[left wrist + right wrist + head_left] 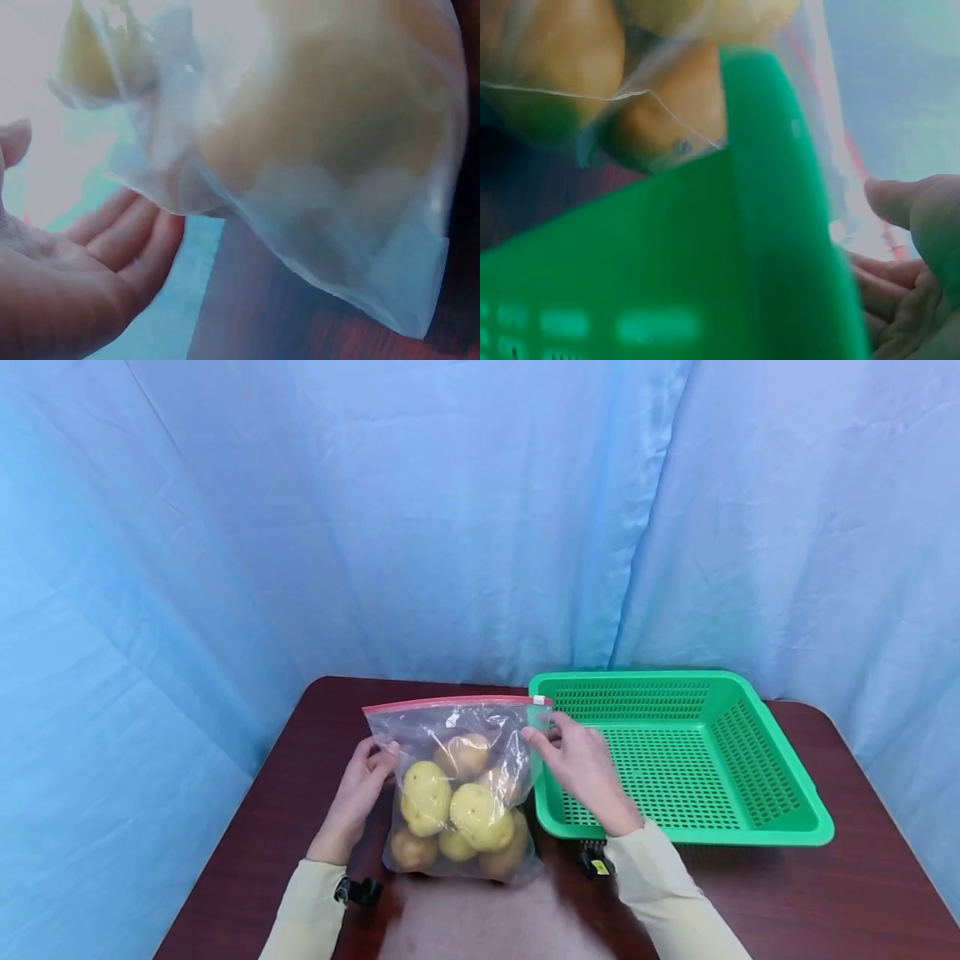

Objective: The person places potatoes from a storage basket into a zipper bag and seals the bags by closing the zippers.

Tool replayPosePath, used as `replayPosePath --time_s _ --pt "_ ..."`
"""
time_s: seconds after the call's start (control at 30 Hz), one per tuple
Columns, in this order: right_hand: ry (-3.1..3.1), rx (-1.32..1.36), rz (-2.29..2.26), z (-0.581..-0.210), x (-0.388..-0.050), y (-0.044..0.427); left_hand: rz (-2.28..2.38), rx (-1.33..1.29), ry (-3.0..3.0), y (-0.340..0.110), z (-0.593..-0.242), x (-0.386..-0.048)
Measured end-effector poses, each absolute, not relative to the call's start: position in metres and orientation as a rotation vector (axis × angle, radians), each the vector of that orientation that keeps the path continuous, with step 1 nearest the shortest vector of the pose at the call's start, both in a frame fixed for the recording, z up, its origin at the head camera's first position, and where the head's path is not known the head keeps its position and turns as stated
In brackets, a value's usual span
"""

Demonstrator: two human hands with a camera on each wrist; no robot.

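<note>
A clear zipper bag (pixel 450 718) with a red top strip stands on the table between the hands. Through its plastic show several yellow potatoes (pixel 426 797) and brownish round ones (pixel 413 850). A white slider (pixel 539 700) sits at the right end of the strip. My left hand (pixel 365 781) holds the bag's upper left edge, thumb in front; in the left wrist view, fingers (pixel 131 240) touch the plastic from below. At the upper right edge, my right hand (pixel 585 760) pinches the bag beneath the slider. Its fingertips are partly hidden behind the plastic.
A green perforated basket (pixel 783 768) stands to the right, its left rim beside the bag and under the right hand. The dark reddish-brown table (pixel 262 852) ends at blue curtains (pixel 465 527) behind. Each wrist carries a small black camera (pixel 365 892).
</note>
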State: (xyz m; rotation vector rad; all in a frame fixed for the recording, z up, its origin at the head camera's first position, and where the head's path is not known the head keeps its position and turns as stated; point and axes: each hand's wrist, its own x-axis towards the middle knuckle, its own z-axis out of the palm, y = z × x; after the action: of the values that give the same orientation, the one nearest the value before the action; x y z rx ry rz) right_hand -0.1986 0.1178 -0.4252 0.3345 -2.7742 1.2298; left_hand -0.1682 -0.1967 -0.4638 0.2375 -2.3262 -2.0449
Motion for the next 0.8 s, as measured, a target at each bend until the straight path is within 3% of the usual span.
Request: replayPosePath --time_s 0.27,0.6,0.8 --pt "-2.697 0.32 1.036 -0.425 -0.176 0.147 -1.926 0.14 -2.197 -0.197 -0.456 -0.158" --pt "-2.679 0.464 0.547 -0.43 -0.15 0.189 -1.175 -0.276 -2.493 -0.181 -0.437 -0.145" --pt "-2.774 0.447 0.418 -0.434 -0.148 0.215 -0.819 -0.39 -2.65 -0.176 -0.432 -0.146"
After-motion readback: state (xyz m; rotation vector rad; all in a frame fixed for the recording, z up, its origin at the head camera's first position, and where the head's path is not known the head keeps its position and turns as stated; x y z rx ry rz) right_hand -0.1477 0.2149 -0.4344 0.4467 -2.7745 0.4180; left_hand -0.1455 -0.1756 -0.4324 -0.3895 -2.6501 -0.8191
